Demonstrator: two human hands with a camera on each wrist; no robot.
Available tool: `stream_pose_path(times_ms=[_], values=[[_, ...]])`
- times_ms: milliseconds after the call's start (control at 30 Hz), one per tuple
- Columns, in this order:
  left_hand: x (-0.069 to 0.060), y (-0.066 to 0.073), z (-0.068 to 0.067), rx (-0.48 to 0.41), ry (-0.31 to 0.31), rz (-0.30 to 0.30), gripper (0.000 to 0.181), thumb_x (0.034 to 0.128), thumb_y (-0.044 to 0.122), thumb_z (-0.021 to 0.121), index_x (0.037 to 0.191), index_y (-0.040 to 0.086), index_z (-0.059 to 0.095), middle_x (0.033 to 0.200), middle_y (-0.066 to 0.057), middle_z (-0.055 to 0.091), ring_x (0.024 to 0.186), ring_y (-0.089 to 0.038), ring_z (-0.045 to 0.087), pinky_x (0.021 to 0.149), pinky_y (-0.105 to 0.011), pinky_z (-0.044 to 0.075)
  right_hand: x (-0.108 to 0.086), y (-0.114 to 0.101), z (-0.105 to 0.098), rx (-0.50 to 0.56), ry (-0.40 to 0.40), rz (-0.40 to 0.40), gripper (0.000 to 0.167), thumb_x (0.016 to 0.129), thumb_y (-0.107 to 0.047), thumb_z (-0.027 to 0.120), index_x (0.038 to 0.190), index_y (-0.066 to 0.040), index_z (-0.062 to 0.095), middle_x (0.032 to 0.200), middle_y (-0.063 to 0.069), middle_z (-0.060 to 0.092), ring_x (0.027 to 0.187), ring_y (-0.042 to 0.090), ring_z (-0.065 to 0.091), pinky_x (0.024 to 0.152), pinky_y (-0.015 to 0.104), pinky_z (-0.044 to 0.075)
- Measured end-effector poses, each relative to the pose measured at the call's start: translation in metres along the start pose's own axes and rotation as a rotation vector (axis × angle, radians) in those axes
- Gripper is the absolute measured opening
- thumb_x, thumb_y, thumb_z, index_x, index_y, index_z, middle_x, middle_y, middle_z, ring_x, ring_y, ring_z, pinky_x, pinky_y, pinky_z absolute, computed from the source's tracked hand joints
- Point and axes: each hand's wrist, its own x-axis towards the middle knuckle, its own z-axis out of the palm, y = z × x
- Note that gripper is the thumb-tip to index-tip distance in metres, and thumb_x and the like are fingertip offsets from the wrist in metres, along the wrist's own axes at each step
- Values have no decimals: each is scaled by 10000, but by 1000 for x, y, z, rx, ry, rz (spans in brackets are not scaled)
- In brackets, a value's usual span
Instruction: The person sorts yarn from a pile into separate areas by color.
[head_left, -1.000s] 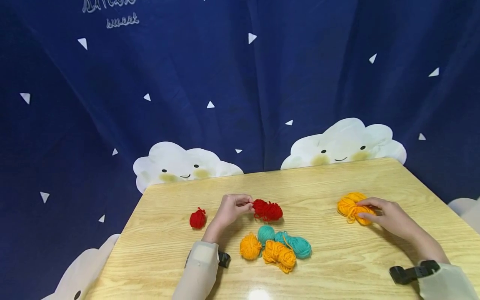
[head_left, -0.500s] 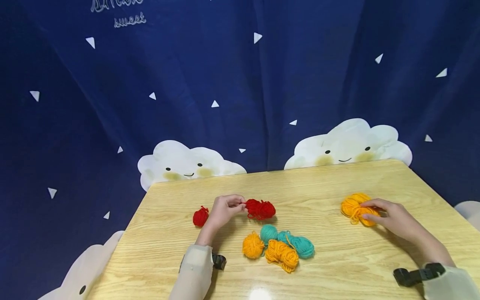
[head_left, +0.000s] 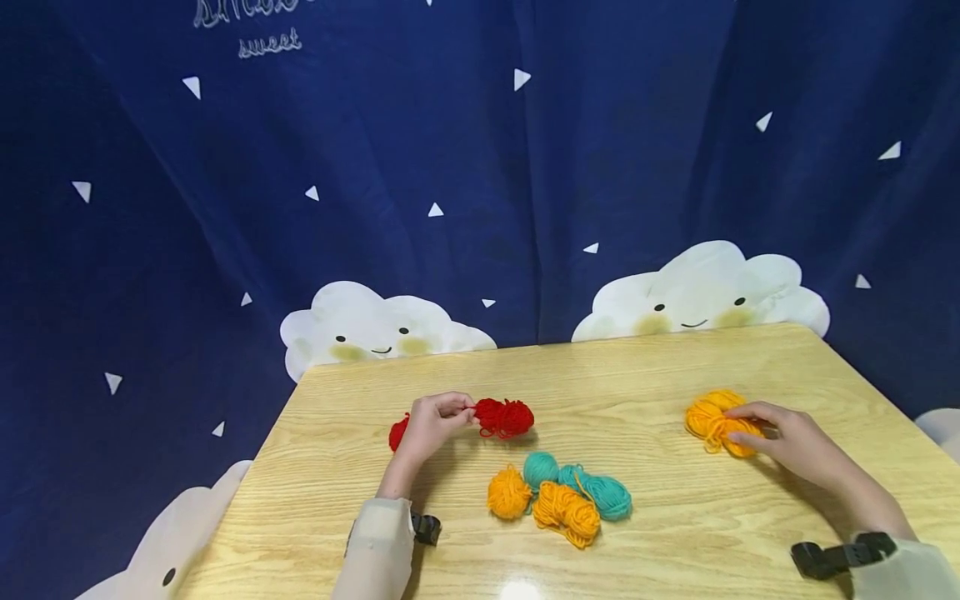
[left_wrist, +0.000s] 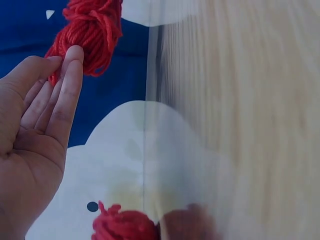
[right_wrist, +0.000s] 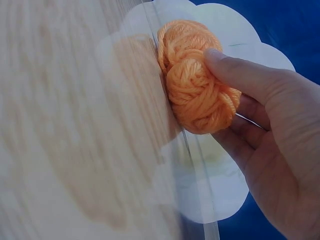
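My left hand pinches one end of a red yarn skein between thumb and fingertips; the left wrist view shows the skein past the fingertips. Partly hidden behind that hand is a small red yarn ball, whose loose tuft shows at the bottom of the left wrist view. Over on the right, my right hand grips an orange yarn skein. In the right wrist view the thumb lies on the skein's near side, with other fingers behind it.
Between the hands, nearer the front, sit an orange ball, a teal ball, a teal skein and another orange skein, close together. They lie on a wooden table before a dark blue curtain with cloud prints.
My left hand has drawn the red skein leftward, and now covers part of the small red ball. The right hand keeps its grip on the orange skein. The view has shifted slightly.
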Motion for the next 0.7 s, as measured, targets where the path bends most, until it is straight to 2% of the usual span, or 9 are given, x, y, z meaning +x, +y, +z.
stream_pose_path(times_ms=[100,133,333,533,700], values=[[-2,-2,-4,5,24,-14,90,868,-21,689,956,-37,703,918,-266,732,834,-440,715,789,-456,598,-1,1,0,-3,16,-15,360,869,-304,740,1151,-86,694,1177,226,678,963,-187,470,770,168,513],[-3,-3,-5,5,36,-15,90,865,-27,689,953,-40,703,912,-271,730,827,-438,715,785,-462,597,-1,1,0,-4,21,-20,354,865,-303,744,1147,-94,696,1173,219,682,956,-233,403,754,128,486],[-6,-8,-14,13,128,-24,80,846,-57,695,925,-51,703,889,-271,730,787,-400,723,758,-449,603,0,2,1,-12,29,-20,350,862,-307,746,1141,-101,699,1164,210,686,957,-190,456,746,115,477],[-8,-12,-24,69,198,-61,69,840,-53,705,897,-19,720,868,-216,749,780,-332,739,718,-271,604,0,3,2,-11,47,-38,332,849,-282,760,1127,-109,705,1149,210,692,951,-268,361,729,81,450],[-9,-18,-33,130,251,-71,66,840,-32,713,894,5,724,846,-182,757,761,-238,746,707,-161,562,0,3,1,-10,41,-33,337,852,-291,757,1134,-113,705,1159,215,688,956,-265,357,729,78,444]])
